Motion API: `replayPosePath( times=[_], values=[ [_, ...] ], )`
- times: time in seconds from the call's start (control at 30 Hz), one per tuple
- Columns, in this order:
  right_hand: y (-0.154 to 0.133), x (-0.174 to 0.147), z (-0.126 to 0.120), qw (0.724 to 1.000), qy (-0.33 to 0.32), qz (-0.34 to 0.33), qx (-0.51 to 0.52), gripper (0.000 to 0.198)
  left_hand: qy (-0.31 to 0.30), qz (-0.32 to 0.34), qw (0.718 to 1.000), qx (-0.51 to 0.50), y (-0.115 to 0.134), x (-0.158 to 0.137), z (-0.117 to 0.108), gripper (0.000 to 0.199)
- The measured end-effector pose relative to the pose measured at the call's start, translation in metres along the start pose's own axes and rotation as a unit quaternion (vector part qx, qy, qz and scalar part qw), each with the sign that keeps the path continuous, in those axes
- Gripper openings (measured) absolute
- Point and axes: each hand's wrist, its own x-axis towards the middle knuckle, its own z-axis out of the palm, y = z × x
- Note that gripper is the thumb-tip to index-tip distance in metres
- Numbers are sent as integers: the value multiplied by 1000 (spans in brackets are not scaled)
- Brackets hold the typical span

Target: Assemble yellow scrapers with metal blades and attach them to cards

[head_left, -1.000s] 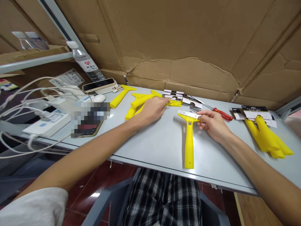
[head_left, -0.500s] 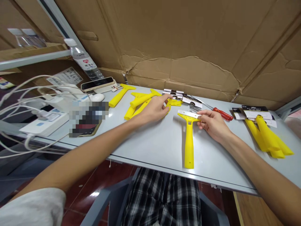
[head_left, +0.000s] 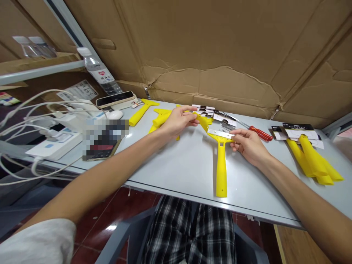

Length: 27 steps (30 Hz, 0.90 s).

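Observation:
On the table stands out a yellow scraper (head_left: 221, 165), its handle toward me and a metal blade (head_left: 220, 133) across its head. My right hand (head_left: 249, 146) pinches the right end of that head between thumb and fingers. In my left hand (head_left: 180, 121) is a small flat yellow plastic piece (head_left: 202, 121) with holes, gripped at its upper left end. Its lower end is close to the left tip of the scraper head; whether they touch I cannot tell. Behind my left hand lie other yellow scraper handles (head_left: 161, 117), partly covered by it.
Past the hands are packaging cards (head_left: 225, 119) and a red-handled screwdriver (head_left: 260, 133). Carded yellow scrapers (head_left: 313, 157) lie at the right. A phone (head_left: 103, 143), a power strip (head_left: 55, 143) with cables and a water bottle (head_left: 100, 73) occupy the left. Cardboard (head_left: 209, 47) walls the back.
My left hand has raised the yellow plastic piece from near the cards and turned it toward the scraper head. My right hand and the scraper have stayed in place.

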Motion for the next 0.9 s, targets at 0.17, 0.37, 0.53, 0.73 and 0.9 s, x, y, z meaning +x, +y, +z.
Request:
replayPosePath(
  times=[0.17,0.37,0.53,0.73,0.9],
  values=[
    [1,0,0,1000,-3,4,2,52,-1,34,997,72,-1,-2,-3,18],
    [1,0,1,1000,-8,1,1,50,-21,171,946,274,-3,2,-11,13],
    [2,1,0,1000,-9,1,1,51,-75,106,985,110,3,-1,-9,20],
    [2,0,0,1000,-10,3,1,50,-109,23,992,64,6,-10,-5,23],
    [2,0,1,1000,-9,2,0,49,-124,-38,990,56,11,-16,-2,52]
  ],
)
